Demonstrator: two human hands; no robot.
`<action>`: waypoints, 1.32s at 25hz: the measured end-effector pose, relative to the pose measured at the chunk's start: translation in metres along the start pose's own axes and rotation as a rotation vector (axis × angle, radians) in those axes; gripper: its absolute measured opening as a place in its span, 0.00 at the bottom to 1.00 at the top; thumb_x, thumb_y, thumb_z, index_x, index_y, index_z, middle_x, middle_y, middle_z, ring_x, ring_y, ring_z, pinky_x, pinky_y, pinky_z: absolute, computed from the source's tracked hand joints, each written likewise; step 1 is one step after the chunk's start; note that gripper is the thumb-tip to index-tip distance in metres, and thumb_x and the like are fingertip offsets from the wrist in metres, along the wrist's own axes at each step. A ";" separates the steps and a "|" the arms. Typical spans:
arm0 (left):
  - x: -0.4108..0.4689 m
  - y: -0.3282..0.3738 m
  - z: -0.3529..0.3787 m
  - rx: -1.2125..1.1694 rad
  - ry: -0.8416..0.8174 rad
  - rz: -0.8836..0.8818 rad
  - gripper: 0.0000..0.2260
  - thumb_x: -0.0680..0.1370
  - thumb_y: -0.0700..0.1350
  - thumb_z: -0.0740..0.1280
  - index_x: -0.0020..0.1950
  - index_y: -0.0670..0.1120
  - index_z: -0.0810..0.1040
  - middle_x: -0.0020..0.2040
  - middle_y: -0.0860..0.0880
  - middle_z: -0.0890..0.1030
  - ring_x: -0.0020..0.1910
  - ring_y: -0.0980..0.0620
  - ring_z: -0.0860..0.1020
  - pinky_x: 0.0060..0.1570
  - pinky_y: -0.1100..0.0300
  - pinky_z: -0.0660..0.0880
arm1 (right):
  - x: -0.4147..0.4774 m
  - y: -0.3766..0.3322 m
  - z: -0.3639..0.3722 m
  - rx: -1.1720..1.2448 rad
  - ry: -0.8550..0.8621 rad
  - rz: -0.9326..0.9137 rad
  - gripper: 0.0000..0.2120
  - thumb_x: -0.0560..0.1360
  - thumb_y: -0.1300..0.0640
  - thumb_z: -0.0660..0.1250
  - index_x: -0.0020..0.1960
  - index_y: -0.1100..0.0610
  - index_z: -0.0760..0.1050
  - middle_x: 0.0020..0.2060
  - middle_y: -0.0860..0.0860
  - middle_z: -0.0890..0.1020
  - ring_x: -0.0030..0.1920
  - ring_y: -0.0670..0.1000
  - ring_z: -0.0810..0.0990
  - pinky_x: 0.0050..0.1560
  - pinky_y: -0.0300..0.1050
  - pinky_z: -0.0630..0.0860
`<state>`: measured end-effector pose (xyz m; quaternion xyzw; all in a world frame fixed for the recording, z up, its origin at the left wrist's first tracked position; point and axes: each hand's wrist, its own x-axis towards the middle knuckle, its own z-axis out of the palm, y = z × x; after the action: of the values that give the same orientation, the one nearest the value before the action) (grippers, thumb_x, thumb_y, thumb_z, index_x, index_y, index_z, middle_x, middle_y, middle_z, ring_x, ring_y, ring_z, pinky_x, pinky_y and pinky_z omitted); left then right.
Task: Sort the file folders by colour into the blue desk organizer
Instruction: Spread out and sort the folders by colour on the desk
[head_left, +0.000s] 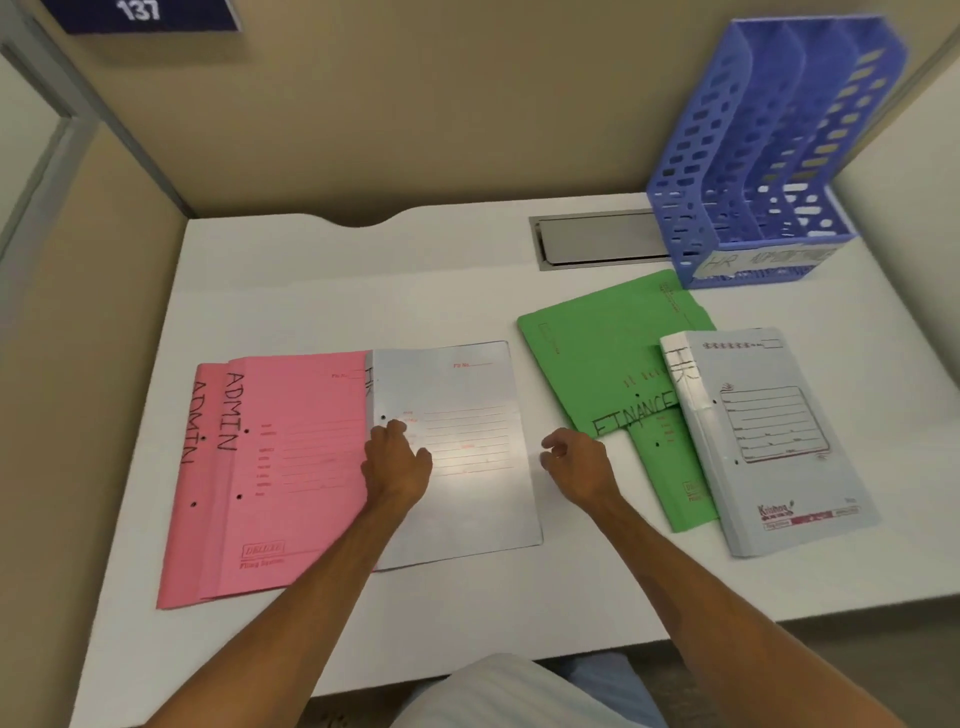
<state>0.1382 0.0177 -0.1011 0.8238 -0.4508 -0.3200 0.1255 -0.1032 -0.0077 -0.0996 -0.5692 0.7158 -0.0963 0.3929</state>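
Left hand (397, 462) curled on white folder's (457, 395) edge; grip unclear.
Right hand (576, 462) loosely curled, empty, just beside it.

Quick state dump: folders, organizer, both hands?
Pink folders: two, closed, flat, overlapping.
Middle white folder: closed, flat, overlapping a pink folder's edge.
Green folders: two, closed, flat, overlapping.
Right white folder: closed, lying on the green folders.
Organizer: upright, slots empty.
Left hand: on middle folder's left edge, fingers curled; grip unclear.
Right hand: loosely curled, holding nothing.
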 end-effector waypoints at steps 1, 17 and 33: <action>-0.003 0.013 0.007 -0.014 -0.034 0.035 0.19 0.77 0.42 0.66 0.67 0.41 0.69 0.65 0.41 0.70 0.63 0.41 0.71 0.63 0.47 0.69 | 0.000 0.006 -0.010 -0.018 0.024 -0.017 0.10 0.75 0.58 0.70 0.55 0.58 0.81 0.50 0.54 0.84 0.49 0.52 0.81 0.52 0.45 0.78; -0.073 0.196 0.152 -0.004 -0.156 0.215 0.12 0.78 0.45 0.66 0.60 0.45 0.76 0.63 0.46 0.72 0.62 0.46 0.73 0.61 0.51 0.68 | 0.037 0.159 -0.150 -0.579 0.104 0.040 0.35 0.75 0.50 0.67 0.74 0.58 0.53 0.64 0.60 0.69 0.64 0.60 0.71 0.56 0.60 0.77; -0.101 0.316 0.195 -1.015 -0.634 -0.217 0.20 0.81 0.53 0.62 0.73 0.51 0.67 0.59 0.41 0.80 0.52 0.43 0.79 0.52 0.49 0.77 | 0.019 0.132 -0.206 -0.644 0.177 -0.274 0.36 0.78 0.52 0.64 0.78 0.61 0.52 0.62 0.57 0.76 0.52 0.57 0.81 0.42 0.52 0.76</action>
<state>-0.2350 -0.0604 -0.0514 0.5668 -0.1708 -0.7358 0.3288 -0.3406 -0.0440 -0.0467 -0.7440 0.6576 0.0334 0.1134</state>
